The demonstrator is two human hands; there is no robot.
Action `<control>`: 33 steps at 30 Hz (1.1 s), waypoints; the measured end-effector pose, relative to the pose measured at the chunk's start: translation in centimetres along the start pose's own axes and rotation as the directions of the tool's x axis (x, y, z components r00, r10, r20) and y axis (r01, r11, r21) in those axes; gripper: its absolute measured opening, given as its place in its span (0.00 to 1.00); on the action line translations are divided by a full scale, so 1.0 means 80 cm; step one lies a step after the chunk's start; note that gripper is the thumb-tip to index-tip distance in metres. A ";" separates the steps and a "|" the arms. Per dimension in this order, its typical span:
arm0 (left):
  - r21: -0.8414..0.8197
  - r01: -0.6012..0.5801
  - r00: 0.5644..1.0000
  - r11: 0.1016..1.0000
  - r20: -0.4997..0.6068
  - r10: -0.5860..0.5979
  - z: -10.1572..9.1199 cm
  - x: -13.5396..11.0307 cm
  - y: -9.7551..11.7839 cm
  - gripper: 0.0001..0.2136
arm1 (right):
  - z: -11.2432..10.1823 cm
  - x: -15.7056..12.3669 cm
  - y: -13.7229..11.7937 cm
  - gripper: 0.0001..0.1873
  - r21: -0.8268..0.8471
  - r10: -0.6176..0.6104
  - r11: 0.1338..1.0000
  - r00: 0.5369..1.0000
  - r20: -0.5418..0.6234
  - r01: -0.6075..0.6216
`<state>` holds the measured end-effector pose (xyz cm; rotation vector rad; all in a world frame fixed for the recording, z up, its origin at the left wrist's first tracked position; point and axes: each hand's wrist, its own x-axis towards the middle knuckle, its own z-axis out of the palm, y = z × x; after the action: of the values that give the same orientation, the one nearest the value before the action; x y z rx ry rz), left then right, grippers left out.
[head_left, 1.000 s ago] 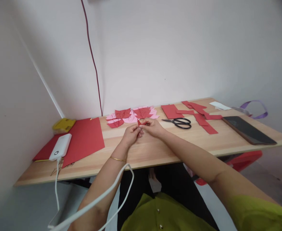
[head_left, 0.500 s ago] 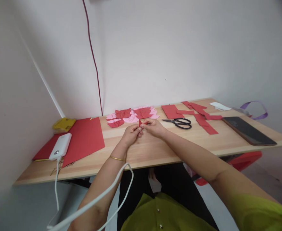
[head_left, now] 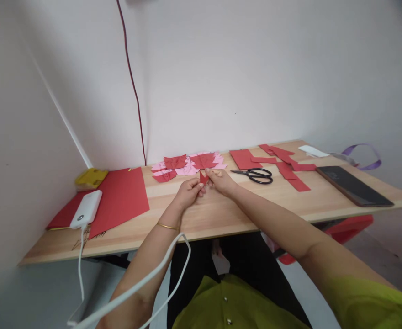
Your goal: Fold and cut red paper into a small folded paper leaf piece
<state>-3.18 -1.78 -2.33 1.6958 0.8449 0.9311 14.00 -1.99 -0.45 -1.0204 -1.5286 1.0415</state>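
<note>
A small folded piece of red paper [head_left: 203,178] is held between my two hands, just above the table. My left hand [head_left: 188,192] pinches its left side between thumb and fingers. On the right side, my right hand [head_left: 220,181] grips the same piece, its fingertips partly hiding the paper. Just beyond my hands lie cut paper shapes with jagged edges, red ones [head_left: 203,161] and pink ones [head_left: 186,170], overlapping near the wall. Black-handled scissors [head_left: 260,175] rest to the right of my right hand, blades toward the left.
Red paper strips [head_left: 287,171] and a red rectangle [head_left: 243,158] lie at the right, with a dark phone [head_left: 353,185] beyond. At the left are large red sheets [head_left: 125,196], a white power bank [head_left: 86,209] and a yellow packet [head_left: 91,177]. A white cable [head_left: 146,284] crosses my left forearm.
My right fingers have shifted slightly right, away from my left fingertips. More of the red paper's face now shows between the hands, with a pointed top.
</note>
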 end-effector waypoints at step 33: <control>-0.049 -0.004 0.987 0.999 -0.161 -0.004 0.005 0.004 -0.004 0.12 | 0.007 0.001 0.002 0.15 0.248 -0.058 0.968 0.996 0.069 0.039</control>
<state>-2.70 -1.60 -2.70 1.5940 0.9206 1.0912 13.44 -1.97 -0.66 -0.7747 -1.4343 1.2136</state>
